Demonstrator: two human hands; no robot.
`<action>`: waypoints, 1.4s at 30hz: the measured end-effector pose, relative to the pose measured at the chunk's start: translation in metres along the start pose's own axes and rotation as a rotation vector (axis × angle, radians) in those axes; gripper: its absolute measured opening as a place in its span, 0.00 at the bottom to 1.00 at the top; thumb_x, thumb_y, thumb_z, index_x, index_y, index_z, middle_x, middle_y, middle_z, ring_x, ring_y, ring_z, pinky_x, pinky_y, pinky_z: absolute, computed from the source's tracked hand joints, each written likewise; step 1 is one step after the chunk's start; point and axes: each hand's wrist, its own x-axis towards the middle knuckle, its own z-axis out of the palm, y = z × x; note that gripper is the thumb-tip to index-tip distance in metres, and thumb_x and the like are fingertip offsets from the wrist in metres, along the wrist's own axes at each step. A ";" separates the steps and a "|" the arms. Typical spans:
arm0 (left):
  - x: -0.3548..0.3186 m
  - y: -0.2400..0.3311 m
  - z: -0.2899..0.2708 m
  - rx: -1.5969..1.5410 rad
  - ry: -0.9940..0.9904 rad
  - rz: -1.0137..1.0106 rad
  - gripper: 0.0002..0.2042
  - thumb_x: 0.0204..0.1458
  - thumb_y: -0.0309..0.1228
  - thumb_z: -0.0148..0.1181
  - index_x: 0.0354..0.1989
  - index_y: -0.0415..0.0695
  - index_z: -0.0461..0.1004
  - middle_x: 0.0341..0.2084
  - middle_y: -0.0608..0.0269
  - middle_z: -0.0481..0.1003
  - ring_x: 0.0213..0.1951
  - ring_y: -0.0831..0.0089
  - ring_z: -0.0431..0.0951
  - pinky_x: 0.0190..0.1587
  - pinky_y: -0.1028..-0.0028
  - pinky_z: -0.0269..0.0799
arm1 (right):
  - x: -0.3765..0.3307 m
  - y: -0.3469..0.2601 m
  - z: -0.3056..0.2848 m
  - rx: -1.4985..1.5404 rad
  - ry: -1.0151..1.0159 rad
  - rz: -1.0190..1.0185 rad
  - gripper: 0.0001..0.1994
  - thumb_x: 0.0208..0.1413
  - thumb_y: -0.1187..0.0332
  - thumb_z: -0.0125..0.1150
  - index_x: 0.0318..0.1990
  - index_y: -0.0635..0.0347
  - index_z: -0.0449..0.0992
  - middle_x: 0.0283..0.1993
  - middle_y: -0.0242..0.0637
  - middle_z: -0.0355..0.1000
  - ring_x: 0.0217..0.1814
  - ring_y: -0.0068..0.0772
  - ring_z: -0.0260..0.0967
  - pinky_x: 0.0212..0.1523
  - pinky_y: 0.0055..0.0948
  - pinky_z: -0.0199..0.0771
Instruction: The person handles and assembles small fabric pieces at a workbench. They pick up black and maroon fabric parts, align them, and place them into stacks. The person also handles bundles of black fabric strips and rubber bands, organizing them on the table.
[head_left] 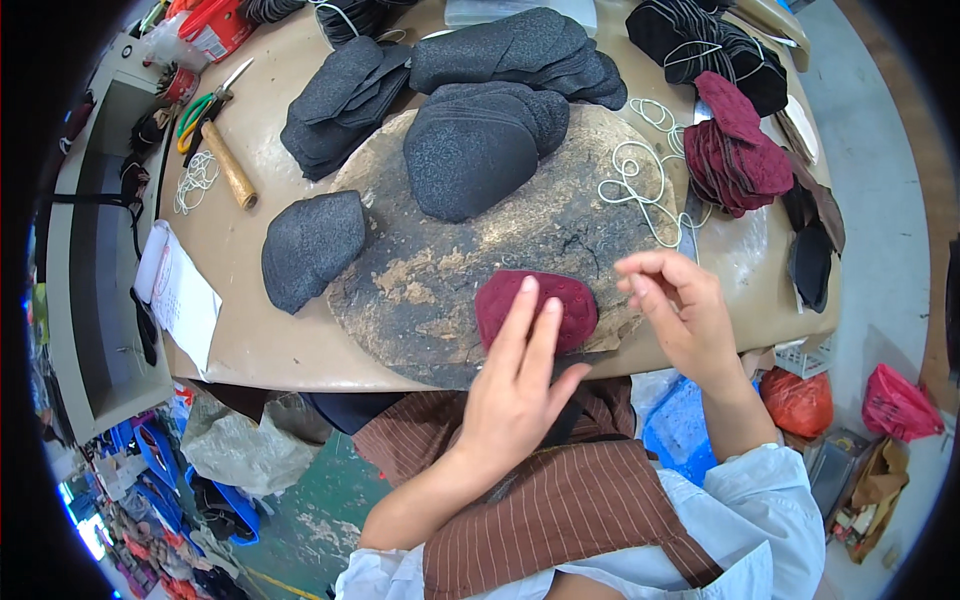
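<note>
From my remote seat, I see the maroon pad (pixel 575 314) lying on the near part of a rounded slab (pixel 420 290), close to the front edge of the tan tabletop (pixel 260 345). My left hand (pixel 515 385) lies over it with an open grip, two fingers extended flat on the pad, the thumb spread away, nothing clasped. My right hand (pixel 692 318) hangs just beside the slab's right side, its thumb and forefinger tips curled near each other; I cannot tell whether that grip pinches anything. Bare slab left of the pad gives room to slide, while a loose grey stack (pixel 315 250) overlaps the slab's left edge and a fanned grey stack (pixel 470 150) crowds its far side. Those pieces look like speckled felt with rounded outlines. The pad is oval and dimpled, the slab rough, cracked and flaking, the tabletop smooth and shiny. Toward the far right, a maroon stack (pixel 735 160) sits near curls of thin pale cord (pixel 640 190); at far left lies a smooth wooden handle (pixel 230 168).
</note>
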 end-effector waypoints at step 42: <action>0.014 -0.009 -0.007 0.339 -0.039 -0.222 0.37 0.43 0.33 0.67 0.63 0.44 0.58 0.57 0.52 0.62 0.60 0.54 0.60 0.62 0.51 0.45 | 0.073 0.032 -0.171 -0.236 0.526 0.127 0.13 0.56 0.62 0.58 0.37 0.66 0.75 0.32 0.29 0.70 0.31 0.16 0.65 0.34 0.18 0.66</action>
